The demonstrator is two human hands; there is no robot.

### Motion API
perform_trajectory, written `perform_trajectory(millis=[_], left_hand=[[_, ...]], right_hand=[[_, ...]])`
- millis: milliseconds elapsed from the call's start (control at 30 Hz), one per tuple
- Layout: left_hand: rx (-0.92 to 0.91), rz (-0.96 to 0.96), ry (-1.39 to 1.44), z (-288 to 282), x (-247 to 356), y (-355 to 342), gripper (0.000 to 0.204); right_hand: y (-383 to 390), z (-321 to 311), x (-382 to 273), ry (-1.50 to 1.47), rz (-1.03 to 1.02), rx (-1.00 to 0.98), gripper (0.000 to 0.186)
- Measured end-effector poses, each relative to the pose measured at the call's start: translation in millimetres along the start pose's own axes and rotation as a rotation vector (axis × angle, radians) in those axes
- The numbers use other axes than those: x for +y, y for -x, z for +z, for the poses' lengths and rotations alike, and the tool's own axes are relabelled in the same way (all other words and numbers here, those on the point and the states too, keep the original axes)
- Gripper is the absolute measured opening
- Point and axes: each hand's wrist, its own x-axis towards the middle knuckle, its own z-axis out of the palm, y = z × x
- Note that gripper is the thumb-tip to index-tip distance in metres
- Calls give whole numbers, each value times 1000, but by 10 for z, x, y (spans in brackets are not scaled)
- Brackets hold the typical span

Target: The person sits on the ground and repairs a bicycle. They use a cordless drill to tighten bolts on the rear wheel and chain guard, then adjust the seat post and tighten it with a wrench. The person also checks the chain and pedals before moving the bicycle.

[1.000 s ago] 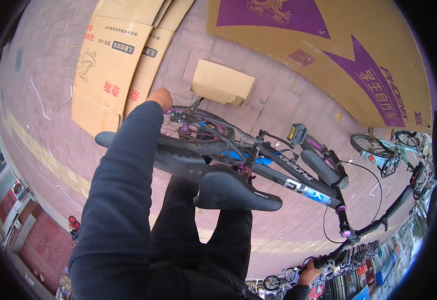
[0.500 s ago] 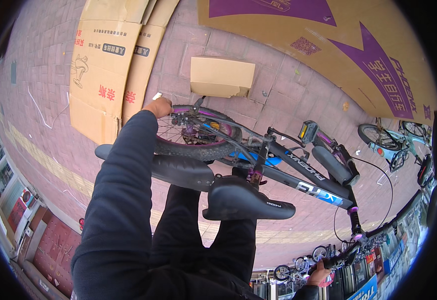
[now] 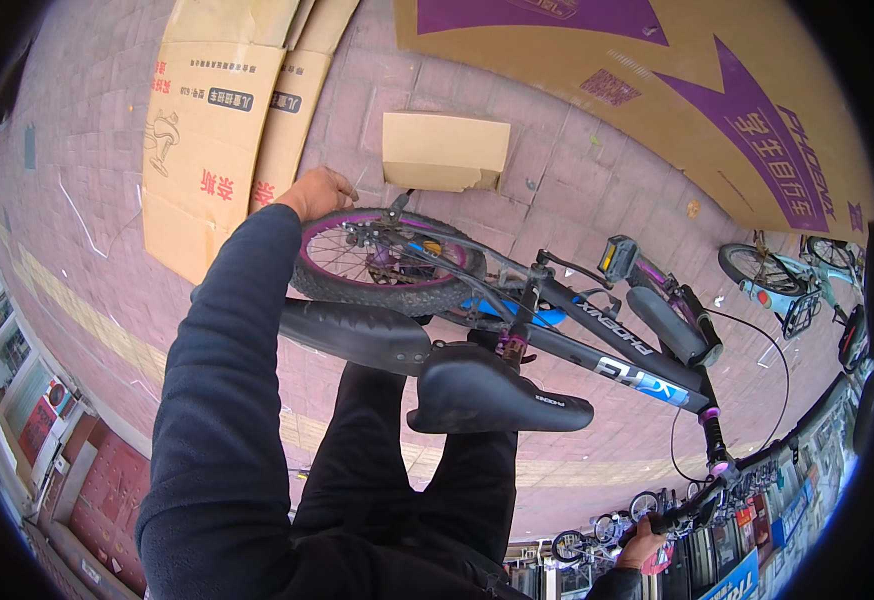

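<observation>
A black bicycle [image 3: 607, 350] with purple rims and a blue frame part leans in front of my legs. My right hand [image 3: 642, 543] is wrapped round the handlebar grip [image 3: 665, 523] at the lower right. Stretched out past the rear fender [image 3: 352, 335], my left hand [image 3: 319, 193] is at the far edge of the rear wheel [image 3: 357, 290], its fingers pinched together. Whatever may be between them is hidden. The black saddle [image 3: 497, 390] is close in front of me. A short black stand-like part [image 3: 397, 206] sticks out beyond the wheel near my left hand.
Flattened cardboard boxes [image 3: 207, 150] lie at the far left on the brick paving. A small open cardboard box [image 3: 445, 148] is just beyond the rear wheel. A large brown and purple carton [image 3: 647, 90] fills the far right. Beside it stands a light-blue bicycle [image 3: 782, 290].
My left hand has turned, and the small white thing by its fingers no longer shows. The rear wheel and fender have shifted slightly left. My right hand stays on the grip.
</observation>
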Motion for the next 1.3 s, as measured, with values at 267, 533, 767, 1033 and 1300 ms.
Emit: perform_trajectory(millis=[267, 533, 767, 1033, 1300], left_hand=[[48, 63, 37, 62, 11, -24, 26], [108, -23, 104, 88, -20, -35, 26], [263, -163, -482, -67, -59, -142, 32], [238, -98, -448, -342, -63, 98, 30], [293, -66, -247, -204, 370, 347, 42]], right_hand=[[27, 49, -69, 26, -18, 12, 12], [-23, -27, 1, 20, 15, -27, 10], [-75, -13, 54, 1, -42, 20, 8], [-27, 40, -98, -98, 79, -37, 9], [-10, 40, -145, -85, -24, -91, 4]])
